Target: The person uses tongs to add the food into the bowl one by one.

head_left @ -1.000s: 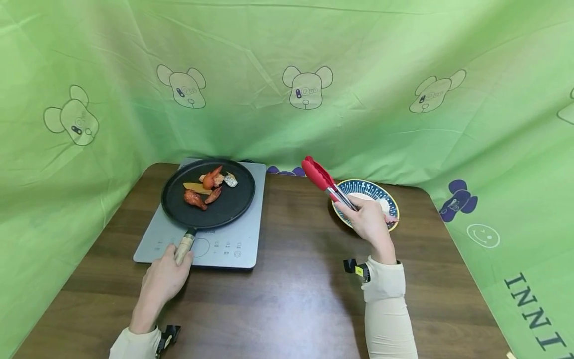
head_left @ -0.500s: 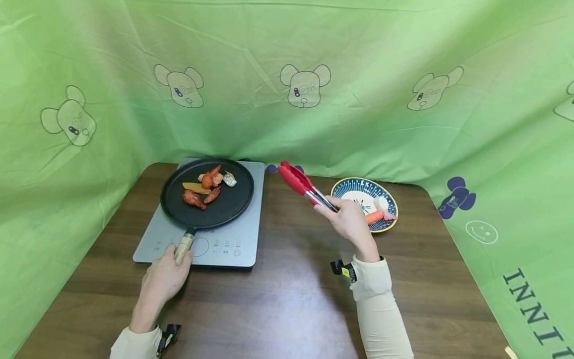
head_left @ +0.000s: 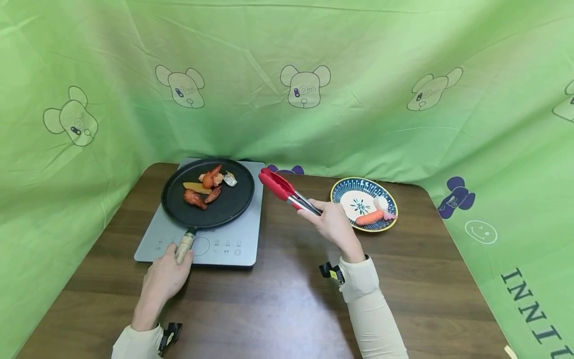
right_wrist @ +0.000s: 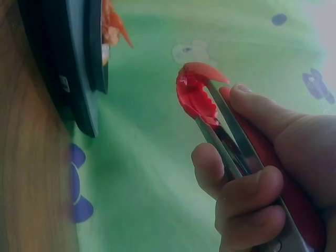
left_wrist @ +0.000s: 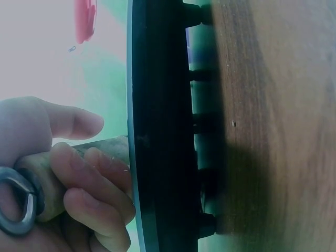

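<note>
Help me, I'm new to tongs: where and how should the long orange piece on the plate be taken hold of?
Take the orange piece just left of its middle, probably from above, the red tongs spread across its width. It is long and narrow; its left end is free, while its right end crowds the white piece and pink piece.

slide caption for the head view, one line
Left hand gripping a black pan by its handle, right hand holding red-tipped tongs between pan and blue-patterned plate.

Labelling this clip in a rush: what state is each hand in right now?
Left hand: closed, holding the frying pan's handle.
Right hand: closed, holding the red-tipped tongs.
</note>
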Demonstrator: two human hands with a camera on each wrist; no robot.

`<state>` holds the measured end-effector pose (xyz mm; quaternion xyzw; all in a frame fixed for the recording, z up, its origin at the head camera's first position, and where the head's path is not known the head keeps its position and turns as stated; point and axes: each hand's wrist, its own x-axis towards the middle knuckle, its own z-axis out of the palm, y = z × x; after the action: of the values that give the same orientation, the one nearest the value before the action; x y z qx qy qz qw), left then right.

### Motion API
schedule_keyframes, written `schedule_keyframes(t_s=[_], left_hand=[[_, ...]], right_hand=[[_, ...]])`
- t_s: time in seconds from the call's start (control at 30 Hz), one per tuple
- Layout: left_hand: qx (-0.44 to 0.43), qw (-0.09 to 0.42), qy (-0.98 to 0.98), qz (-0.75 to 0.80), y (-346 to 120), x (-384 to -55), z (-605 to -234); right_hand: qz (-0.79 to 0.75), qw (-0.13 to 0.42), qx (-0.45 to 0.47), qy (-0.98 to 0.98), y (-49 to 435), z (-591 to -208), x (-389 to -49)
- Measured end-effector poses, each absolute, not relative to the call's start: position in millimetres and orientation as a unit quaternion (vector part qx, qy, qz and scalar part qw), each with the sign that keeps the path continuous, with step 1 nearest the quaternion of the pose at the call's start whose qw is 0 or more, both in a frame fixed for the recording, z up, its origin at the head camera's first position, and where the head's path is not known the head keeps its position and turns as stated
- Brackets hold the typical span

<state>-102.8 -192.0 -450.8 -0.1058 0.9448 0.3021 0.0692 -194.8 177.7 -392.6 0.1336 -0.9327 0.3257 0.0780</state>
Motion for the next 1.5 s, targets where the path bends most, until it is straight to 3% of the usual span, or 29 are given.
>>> schedule_keyframes(t_s=[0.73, 1.5], left_hand=[[-0.112, 0.07, 0.942, 0.308, -191.2, -100.0, -450.8], [-0.107, 0.065, 0.945, 0.301, -190.6, -102.3, -446.9]], right_hand=[[0.318, 0.032, 0.173, -0.932, 127.8, -403.5, -191.1], [0.269, 0.041, 0.215, -0.938, 96.5, -414.1, -203.7]])
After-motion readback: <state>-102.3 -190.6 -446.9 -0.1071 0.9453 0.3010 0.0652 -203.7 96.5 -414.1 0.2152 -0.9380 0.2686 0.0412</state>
